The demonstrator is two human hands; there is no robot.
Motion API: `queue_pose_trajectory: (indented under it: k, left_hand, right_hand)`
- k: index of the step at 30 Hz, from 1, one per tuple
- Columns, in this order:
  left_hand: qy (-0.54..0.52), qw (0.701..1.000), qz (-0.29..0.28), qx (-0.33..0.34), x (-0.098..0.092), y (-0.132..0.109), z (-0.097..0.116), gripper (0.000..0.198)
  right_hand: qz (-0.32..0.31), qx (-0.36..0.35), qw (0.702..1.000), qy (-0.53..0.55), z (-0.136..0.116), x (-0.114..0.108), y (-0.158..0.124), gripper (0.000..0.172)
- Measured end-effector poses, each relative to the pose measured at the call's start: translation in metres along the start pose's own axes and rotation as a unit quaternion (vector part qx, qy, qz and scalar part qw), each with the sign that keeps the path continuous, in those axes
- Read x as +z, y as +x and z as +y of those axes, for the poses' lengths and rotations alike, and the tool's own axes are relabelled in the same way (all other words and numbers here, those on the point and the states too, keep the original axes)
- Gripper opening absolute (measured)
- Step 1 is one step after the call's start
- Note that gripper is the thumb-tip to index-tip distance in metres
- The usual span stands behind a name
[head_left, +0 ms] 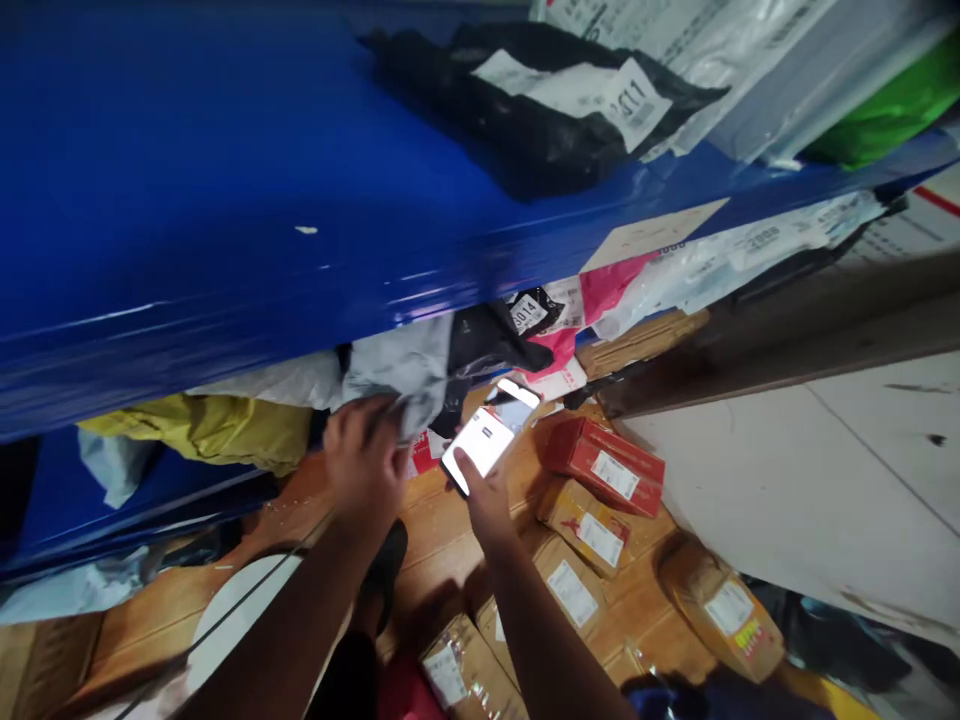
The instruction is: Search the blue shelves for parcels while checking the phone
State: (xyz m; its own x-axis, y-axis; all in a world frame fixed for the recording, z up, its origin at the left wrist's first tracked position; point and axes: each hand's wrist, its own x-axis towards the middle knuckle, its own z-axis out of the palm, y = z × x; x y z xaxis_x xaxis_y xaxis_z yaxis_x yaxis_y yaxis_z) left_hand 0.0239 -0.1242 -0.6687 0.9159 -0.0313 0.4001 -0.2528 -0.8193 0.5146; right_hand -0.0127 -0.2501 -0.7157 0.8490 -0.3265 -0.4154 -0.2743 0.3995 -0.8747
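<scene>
My right hand point(486, 495) holds a smartphone point(491, 432) with a lit, mostly white screen, the thumb lying over its lower edge. To the left, my left hand point(366, 450) has its fingers curled at the lower edge of a pale grey plastic parcel bag point(401, 365) on the lower shelf, and seems to pinch it; the hand is somewhat blurred. Beside that bag lie a black parcel bag point(487, 340) and a label reading 3014 point(527, 313). A yellow parcel bag point(217, 428) sits on the left of the same shelf.
A blue shelf point(225, 220) spans the upper view, bearing a black labelled parcel point(540, 100). On the wooden floor point(427, 540) stand a red box point(606, 465) and several cardboard boxes point(589, 525). A round white object point(240, 610) is at lower left. A pale wall point(825, 480) rises at right.
</scene>
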Motion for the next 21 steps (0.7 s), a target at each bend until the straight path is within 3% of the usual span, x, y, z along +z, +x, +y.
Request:
queue_pose_trajectory:
  k: [1,4,8,10,12,15,18,21]
  left_hand:
    - [-0.006,1.000,0.007,0.020,0.012,0.010,0.008,0.023]
    - [-0.023,1.000,0.003,0.005,0.043,0.034,0.033,0.024]
    - [0.013,0.994,-0.107,0.018,0.062,0.037,0.043,0.054]
    - [0.043,0.991,-0.127,0.024,0.066,0.033,0.038,0.073]
    - [0.072,0.991,-0.113,0.009,0.071,0.031,0.036,0.084]
    - [0.065,0.996,-0.065,0.013,0.079,0.036,0.039,0.085]
    - [-0.024,0.999,-0.025,0.001,0.078,0.049,0.041,0.097]
    - [-0.039,0.992,-0.007,-0.124,0.070,0.062,0.034,0.122]
  right_hand:
    - [0.015,0.011,1.000,-0.008,0.000,-0.010,-0.011,0.046]
    - [0.046,0.032,0.998,-0.028,-0.008,-0.038,-0.048,0.052]
    - [0.043,0.052,0.997,-0.035,-0.030,-0.059,-0.089,0.064]
    - [0.017,0.084,0.996,-0.018,-0.041,-0.061,-0.101,0.072]
    - [-0.024,0.125,0.992,0.000,-0.050,-0.060,-0.107,0.086]
    - [-0.087,0.168,0.982,-0.021,-0.060,-0.055,-0.106,0.106]
    - [-0.154,0.160,0.974,-0.044,-0.058,-0.051,-0.096,0.098]
    - [-0.239,0.113,0.964,-0.023,-0.046,-0.050,-0.084,0.082]
